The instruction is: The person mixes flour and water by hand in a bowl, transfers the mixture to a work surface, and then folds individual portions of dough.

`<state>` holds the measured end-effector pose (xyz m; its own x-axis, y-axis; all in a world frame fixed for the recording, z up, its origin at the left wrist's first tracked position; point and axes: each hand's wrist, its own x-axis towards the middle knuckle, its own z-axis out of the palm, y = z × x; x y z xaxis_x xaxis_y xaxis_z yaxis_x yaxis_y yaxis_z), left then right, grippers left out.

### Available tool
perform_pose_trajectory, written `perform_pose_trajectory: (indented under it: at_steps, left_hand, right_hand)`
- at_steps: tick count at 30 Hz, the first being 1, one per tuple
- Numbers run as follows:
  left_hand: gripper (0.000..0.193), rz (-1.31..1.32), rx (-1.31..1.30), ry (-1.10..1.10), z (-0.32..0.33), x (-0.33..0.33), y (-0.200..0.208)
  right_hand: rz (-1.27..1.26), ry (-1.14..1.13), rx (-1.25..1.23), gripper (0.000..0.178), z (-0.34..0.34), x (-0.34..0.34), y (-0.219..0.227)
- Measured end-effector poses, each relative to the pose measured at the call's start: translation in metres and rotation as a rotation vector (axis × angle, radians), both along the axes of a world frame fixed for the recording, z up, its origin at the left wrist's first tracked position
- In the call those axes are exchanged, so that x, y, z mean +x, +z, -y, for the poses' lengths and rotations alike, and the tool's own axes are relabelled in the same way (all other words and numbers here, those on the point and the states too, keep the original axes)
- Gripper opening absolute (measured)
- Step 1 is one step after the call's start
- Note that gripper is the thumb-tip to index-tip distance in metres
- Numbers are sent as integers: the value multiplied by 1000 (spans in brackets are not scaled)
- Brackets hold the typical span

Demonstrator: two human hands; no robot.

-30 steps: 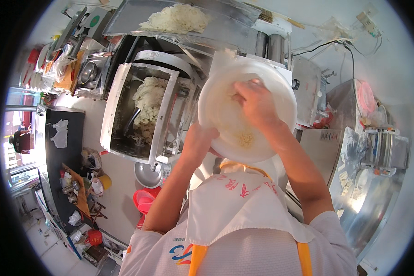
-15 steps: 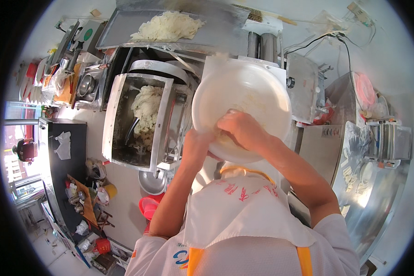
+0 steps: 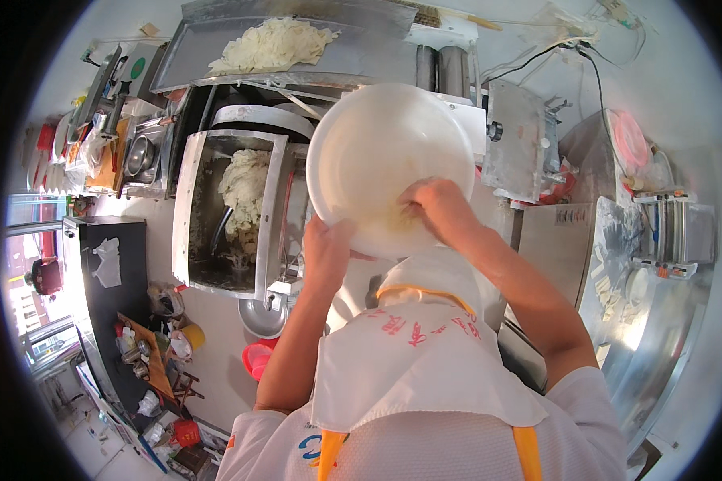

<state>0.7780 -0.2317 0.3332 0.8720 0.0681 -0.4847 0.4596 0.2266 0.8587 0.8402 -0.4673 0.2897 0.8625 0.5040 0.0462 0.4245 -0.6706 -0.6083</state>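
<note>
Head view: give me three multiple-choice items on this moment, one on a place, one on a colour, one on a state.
1. Where is the right hand?
A. inside the bowl
B. on the tray
C. on the apron

2. What colour is the bowl?
A. red
B. white
C. black

3. How is the bowl held?
A. flat on a table
B. upside down on the floor
C. tilted, off any surface

Answers: 1 A, its fingers press into the bowl's lower inside; 2 B, it is plain white; 3 C, the left hand grips its lower rim as it tilts toward the camera.
</note>
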Motion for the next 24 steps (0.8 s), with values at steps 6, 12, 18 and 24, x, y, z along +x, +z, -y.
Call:
perform_pose_trajectory:
  at_steps: [6,12,18,24]
  left_hand:
    - [41,-17,13,-30,6,1,6]
    - [41,-8,10,-64,11,4,2]
    - [41,-14,-12,-67,5,4,2]
    - [41,-59,-40,-101,11,6,10]
  right_hand:
    - [-52,-322,287,22,-13,13,38]
    - [32,-124,169,17,-15,-6,8]
    - [-332,-245,277,20,-7,-17,49]
    - [-120,-167,166,22,-2,-10,34]
